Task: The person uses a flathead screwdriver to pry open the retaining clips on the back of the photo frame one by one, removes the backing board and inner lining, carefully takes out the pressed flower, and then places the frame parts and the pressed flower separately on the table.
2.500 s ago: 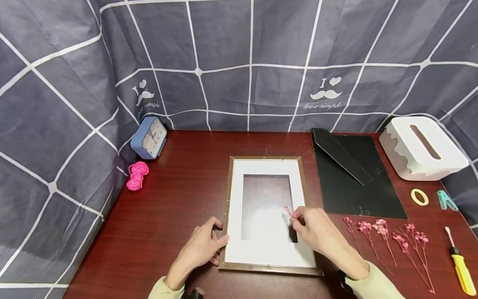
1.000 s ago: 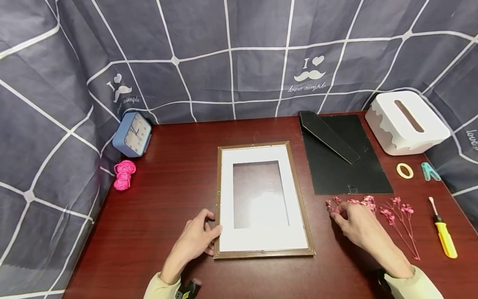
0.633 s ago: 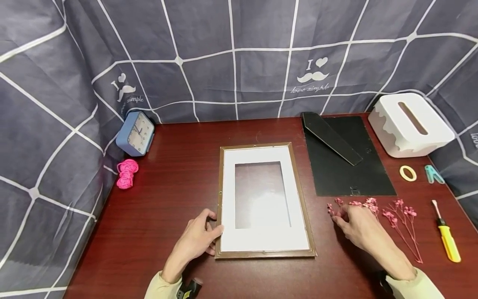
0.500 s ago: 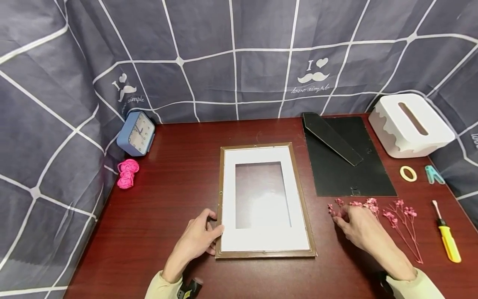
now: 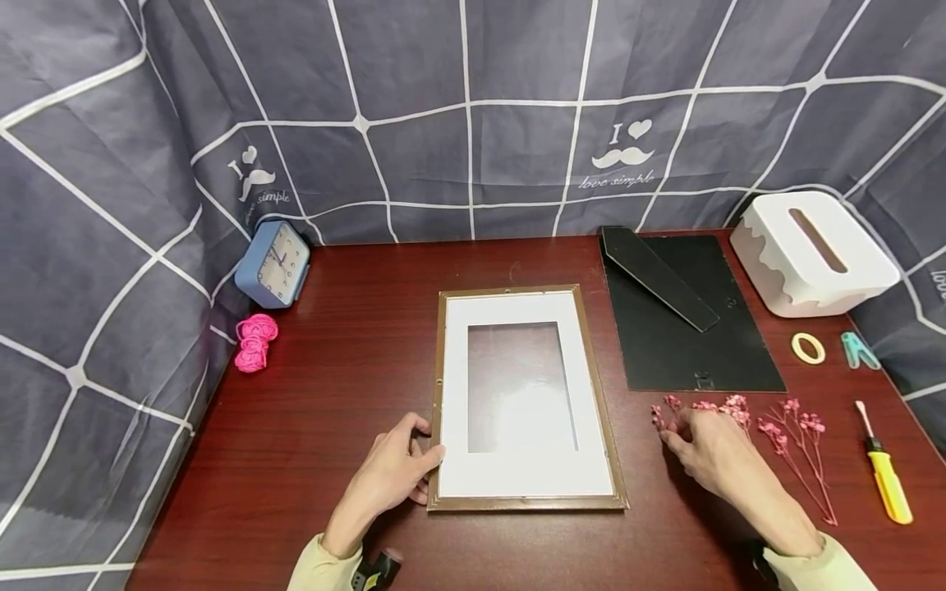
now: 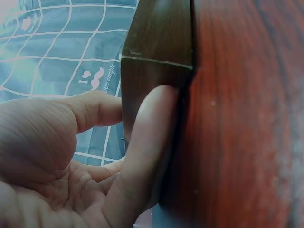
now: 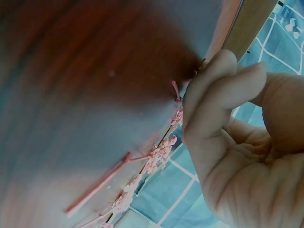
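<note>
A dark red wooden table (image 5: pixel 355 369) fills the scene, with a grey grid-patterned cloth (image 5: pixel 473 98) hung behind and to its sides. Near the middle lies a brown picture frame (image 5: pixel 597 410) with a white mat (image 5: pixel 517 474) and a glazed window, flat on the tabletop. To its right lies a black backing board (image 5: pixel 687 345) with its stand folded across it, and beyond that a white tissue box (image 5: pixel 813 250) at the far right corner. A blue clock (image 5: pixel 273 264) leans against the cloth at the far left, with a coil of pink cord (image 5: pixel 254 342) just in front of it.

The left hand (image 5: pixel 395 476) rests at the frame's lower left corner, thumb and fingers curled against its outer edge; the left wrist view shows a finger (image 6: pixel 142 156) pressed along the frame's side. The right hand (image 5: pixel 709 451) lies on the table right of the frame, its fingertips (image 7: pixel 213 80) pinched together at the leftmost of the pink dried flower sprigs (image 5: pixel 783 427), which lie in a row just below the backing board.

Further right lie a yellow screwdriver (image 5: pixel 883 480), a roll of tape (image 5: pixel 808 348) and a small teal clip (image 5: pixel 857 351).
</note>
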`<action>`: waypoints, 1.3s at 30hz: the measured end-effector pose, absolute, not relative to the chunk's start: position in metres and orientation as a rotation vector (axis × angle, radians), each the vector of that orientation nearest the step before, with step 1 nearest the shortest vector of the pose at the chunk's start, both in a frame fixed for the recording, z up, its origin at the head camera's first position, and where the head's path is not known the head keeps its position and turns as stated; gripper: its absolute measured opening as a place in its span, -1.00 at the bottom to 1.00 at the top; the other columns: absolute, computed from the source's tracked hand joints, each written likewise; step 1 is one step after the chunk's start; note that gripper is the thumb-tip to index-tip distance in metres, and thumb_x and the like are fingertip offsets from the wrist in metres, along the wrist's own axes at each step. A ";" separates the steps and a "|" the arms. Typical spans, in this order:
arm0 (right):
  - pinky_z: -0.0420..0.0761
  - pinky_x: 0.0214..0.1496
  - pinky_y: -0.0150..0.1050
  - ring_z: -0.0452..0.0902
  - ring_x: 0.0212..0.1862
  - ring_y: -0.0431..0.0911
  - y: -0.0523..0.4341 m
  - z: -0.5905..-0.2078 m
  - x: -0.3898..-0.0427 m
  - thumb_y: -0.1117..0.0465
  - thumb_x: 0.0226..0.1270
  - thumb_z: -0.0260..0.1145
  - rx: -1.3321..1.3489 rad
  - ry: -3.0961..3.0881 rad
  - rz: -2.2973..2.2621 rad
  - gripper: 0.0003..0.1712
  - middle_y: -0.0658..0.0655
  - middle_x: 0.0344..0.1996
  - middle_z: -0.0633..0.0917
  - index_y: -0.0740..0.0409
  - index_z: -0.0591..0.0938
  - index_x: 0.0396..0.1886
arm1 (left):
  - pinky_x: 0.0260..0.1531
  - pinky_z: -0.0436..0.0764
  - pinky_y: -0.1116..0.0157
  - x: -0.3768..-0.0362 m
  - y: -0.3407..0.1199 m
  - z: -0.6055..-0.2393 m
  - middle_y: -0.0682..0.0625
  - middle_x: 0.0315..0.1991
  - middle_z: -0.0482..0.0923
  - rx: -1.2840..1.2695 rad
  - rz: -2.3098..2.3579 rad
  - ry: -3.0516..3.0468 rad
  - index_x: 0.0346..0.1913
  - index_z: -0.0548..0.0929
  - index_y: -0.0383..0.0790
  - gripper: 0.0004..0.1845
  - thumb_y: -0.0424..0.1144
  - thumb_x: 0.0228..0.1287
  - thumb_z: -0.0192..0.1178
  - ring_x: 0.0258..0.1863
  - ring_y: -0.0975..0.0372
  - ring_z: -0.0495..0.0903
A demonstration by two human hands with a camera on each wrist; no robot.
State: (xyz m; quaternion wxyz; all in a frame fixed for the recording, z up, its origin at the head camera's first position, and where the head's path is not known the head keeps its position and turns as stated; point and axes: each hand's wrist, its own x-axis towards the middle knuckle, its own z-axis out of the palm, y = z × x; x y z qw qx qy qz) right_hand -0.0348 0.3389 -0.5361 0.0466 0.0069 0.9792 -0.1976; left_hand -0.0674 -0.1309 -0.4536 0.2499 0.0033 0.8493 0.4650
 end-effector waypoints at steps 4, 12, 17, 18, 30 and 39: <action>0.37 -0.43 -0.22 0.40 -0.48 -0.12 0.339 -0.534 -0.035 0.11 0.46 0.43 0.031 2.978 -0.611 -0.81 -0.10 -0.61 0.58 -0.06 0.70 -0.42 | -0.62 0.81 0.20 -0.067 -0.131 -0.454 -0.10 -0.43 0.53 0.003 1.268 2.314 0.26 0.52 -0.39 -0.59 -0.28 0.49 0.33 -0.68 0.22 0.71; 0.33 -0.47 -0.26 0.42 -0.49 -0.14 0.296 -0.457 -0.022 0.07 0.49 0.48 0.158 2.947 -0.737 -0.76 -0.03 -0.59 0.64 0.15 0.74 -0.27 | -0.62 0.81 0.21 -0.066 -0.132 -0.455 -0.10 -0.43 0.53 0.002 1.277 2.318 0.26 0.53 -0.39 -0.58 -0.27 0.49 0.34 -0.69 0.22 0.71; 0.40 -0.54 -0.32 0.51 -0.57 -0.23 0.273 -0.439 -0.009 0.08 0.53 0.46 0.176 2.862 -0.861 -0.74 -0.07 -0.63 0.65 0.19 0.70 -0.08 | -0.64 0.80 0.20 -0.066 -0.132 -0.453 -0.10 -0.43 0.54 0.008 1.276 2.323 0.25 0.54 -0.37 -0.58 -0.26 0.48 0.34 -0.68 0.21 0.72; 0.45 -0.55 -0.33 0.53 -0.59 -0.25 0.270 -0.439 -0.007 0.10 0.53 0.46 0.173 2.842 -0.898 -0.74 -0.06 -0.62 0.66 0.19 0.69 -0.04 | -0.64 0.80 0.20 -0.066 -0.132 -0.453 -0.10 -0.43 0.54 0.008 1.276 2.324 0.25 0.54 -0.37 -0.59 -0.25 0.48 0.34 -0.68 0.21 0.72; 0.67 -0.60 -0.27 0.56 -0.64 -0.18 0.237 -0.447 0.006 0.11 0.53 0.47 0.139 2.492 -1.250 -0.47 0.04 -0.50 0.62 0.30 0.53 0.30 | -0.63 0.81 0.21 -0.067 -0.134 -0.452 -0.10 -0.45 0.54 0.002 1.296 2.309 0.23 0.55 -0.37 -0.61 -0.26 0.50 0.35 -0.68 0.22 0.70; 0.64 -0.61 -0.26 0.57 -0.68 -0.13 0.236 -0.449 0.004 0.10 0.55 0.44 0.078 2.450 -1.222 -0.38 0.03 -0.53 0.62 0.37 0.46 0.37 | -0.63 0.79 0.25 -0.065 -0.135 -0.455 -0.07 -0.50 0.58 0.047 1.285 2.383 0.14 0.59 -0.36 -0.65 -0.21 0.49 0.35 -0.70 0.25 0.70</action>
